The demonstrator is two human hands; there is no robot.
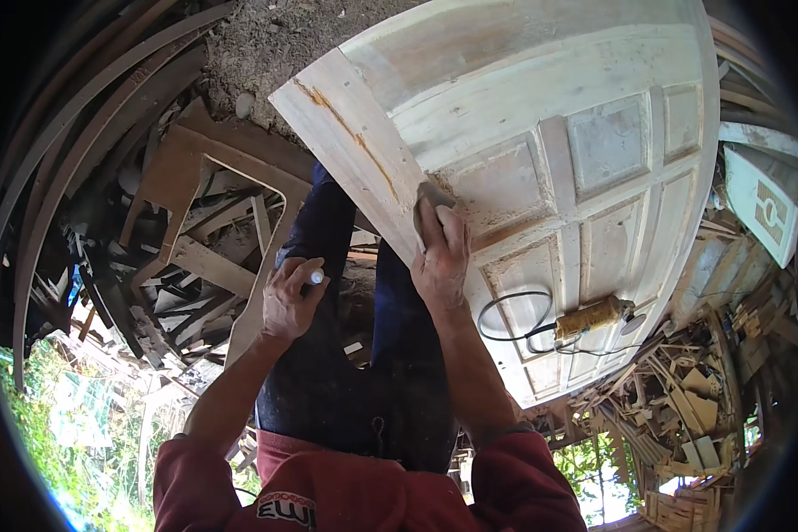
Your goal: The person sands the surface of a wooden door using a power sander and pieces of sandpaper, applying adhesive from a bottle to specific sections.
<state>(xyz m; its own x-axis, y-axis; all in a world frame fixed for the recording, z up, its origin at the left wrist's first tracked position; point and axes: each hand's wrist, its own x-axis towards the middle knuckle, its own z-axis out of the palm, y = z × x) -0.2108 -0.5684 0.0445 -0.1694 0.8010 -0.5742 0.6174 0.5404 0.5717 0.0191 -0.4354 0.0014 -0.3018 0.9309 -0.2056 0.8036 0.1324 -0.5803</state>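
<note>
A large panelled wooden door [505, 86] lies at a slant before me, whitish and dusty, with an orange-brown streak of filler or damage along its near end. My right hand [442, 256] presses a folded piece of sandpaper [432, 196] on the door beside the corner of a recessed panel. Over my left thigh, off the door's edge, my left hand [294, 296] grips a small white-tipped cylindrical thing [316, 276]; the rest of it is hidden in the fingers. A power tool with a yellowish, worn body [588, 318] and a black cord [515, 294] rests on the door.
A cut-out wooden board [216, 266] leans over piled scrap wood at the left. Long curved-looking planks [60, 146] stand beyond it. More wood scraps [695, 399] fill the lower right, and a white plastic panel [761, 206] is at the right.
</note>
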